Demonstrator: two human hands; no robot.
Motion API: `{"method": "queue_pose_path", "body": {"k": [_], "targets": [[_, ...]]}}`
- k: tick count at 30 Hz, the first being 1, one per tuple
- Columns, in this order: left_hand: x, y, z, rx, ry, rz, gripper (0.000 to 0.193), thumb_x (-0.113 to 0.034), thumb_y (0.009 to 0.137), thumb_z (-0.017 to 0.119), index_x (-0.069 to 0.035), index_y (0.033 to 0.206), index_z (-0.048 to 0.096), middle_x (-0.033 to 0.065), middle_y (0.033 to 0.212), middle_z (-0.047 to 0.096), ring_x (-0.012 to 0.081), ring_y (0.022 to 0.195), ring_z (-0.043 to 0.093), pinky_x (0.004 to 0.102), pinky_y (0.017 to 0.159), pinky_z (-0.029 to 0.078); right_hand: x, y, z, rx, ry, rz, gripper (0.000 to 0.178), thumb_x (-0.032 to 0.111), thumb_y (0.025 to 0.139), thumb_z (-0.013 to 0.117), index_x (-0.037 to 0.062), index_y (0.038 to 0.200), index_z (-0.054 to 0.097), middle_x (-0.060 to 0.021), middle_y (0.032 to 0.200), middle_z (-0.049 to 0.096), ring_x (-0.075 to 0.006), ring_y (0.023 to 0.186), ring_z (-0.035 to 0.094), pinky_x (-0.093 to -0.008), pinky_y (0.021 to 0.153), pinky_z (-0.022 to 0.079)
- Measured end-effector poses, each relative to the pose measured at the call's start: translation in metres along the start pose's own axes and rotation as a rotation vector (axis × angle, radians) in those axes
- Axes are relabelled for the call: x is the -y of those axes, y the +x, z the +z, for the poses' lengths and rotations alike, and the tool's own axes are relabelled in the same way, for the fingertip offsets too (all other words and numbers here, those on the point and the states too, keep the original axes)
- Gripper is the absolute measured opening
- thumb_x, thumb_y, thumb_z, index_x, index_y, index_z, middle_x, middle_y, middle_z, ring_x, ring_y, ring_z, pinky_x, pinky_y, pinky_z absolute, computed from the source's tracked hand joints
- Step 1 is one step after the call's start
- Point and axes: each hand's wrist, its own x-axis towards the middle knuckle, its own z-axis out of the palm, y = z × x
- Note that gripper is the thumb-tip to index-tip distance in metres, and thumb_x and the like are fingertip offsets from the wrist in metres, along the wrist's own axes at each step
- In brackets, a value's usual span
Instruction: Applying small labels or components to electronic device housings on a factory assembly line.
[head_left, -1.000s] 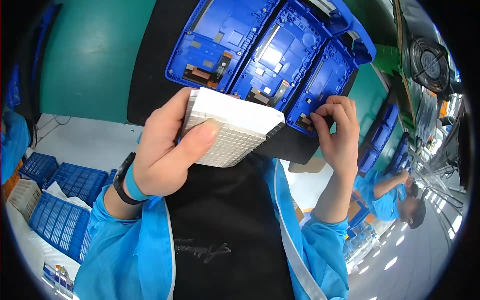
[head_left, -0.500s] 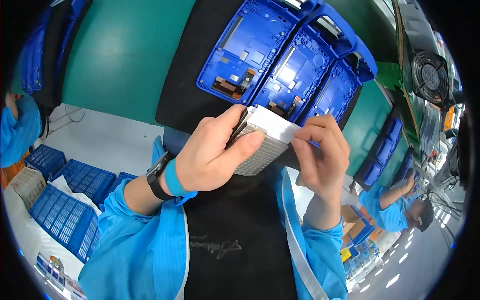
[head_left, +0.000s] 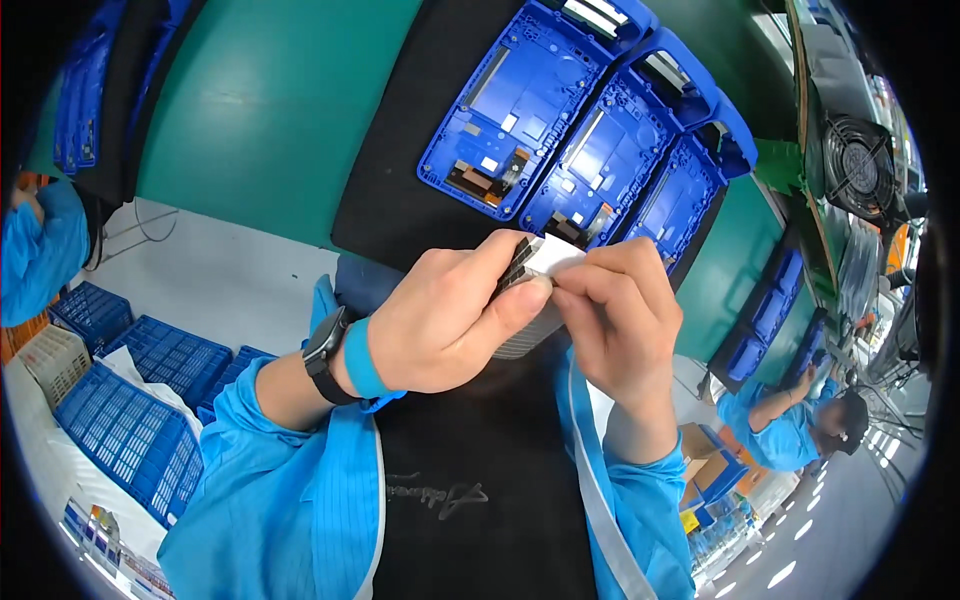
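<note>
A thick stack of grey-lined sheets (head_left: 530,338) with a white top sheet (head_left: 553,256) is held in front of me. Dark strips show along its left edge. My left hand (head_left: 445,325) is closed around the stack, its thumb lying across the near side. At the stack's right edge, my right hand (head_left: 628,320) is closed in a pinch beside the left thumb; its fingertips touch the sheet edge, and what is between them is hidden. Beyond the hands lie blue plastic housings (head_left: 535,90), open side up, with a brown flat cable (head_left: 475,180) in the nearest-left one.
The housings rest on a black mat (head_left: 385,190) over a green table (head_left: 270,110). Blue crates (head_left: 125,425) stand at lower left. A black fan (head_left: 858,160) is at far right. Other people in blue sit at left (head_left: 45,250) and right (head_left: 785,430).
My right hand has moved left and closer to the left thumb, covering more of the white sheet. The stack has tilted, showing less of its lined side. The housings appear slightly further right.
</note>
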Motion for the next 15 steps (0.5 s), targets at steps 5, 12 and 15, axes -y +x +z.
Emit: {"method": "queue_pose_path", "body": {"k": [5,12,15], "targets": [[-0.002,-0.002,0.001,-0.016,0.146,0.078,0.03,-0.025,0.1,0.053,0.004,0.103,0.053,0.0192,0.069,0.062,0.0387,0.063,0.063,0.0424,0.053,0.046,0.003,0.001,0.001,0.039,0.008,-0.005,0.022,-0.008,0.069,0.073,0.0008,0.087,0.063,-0.0107,0.085,0.062,-0.0248,0.074,0.058,-0.0319,0.062,0.045],[-0.009,0.0,-0.005,-0.087,0.053,-0.063,0.03,-0.027,0.101,0.052,0.002,0.096,0.055,0.0202,0.069,0.063,0.0415,0.067,0.063,0.041,0.056,0.048,0.005,0.0,0.004,0.077,-0.008,-0.047,0.021,-0.012,0.069,0.067,0.0009,0.084,0.058,-0.011,0.084,0.057,-0.0266,0.072,0.054,-0.0328,0.062,0.044],[0.003,-0.004,-0.016,-0.306,-0.062,-0.042,0.033,-0.028,0.102,0.053,0.004,0.108,0.057,0.0156,0.082,0.068,0.0199,0.076,0.067,0.0309,0.069,0.05,-0.003,0.003,0.0,0.023,0.139,0.045,0.014,-0.011,0.075,0.059,0.0001,0.082,0.056,-0.0096,0.082,0.054,-0.0217,0.072,0.052,-0.0292,0.064,0.042]]}}
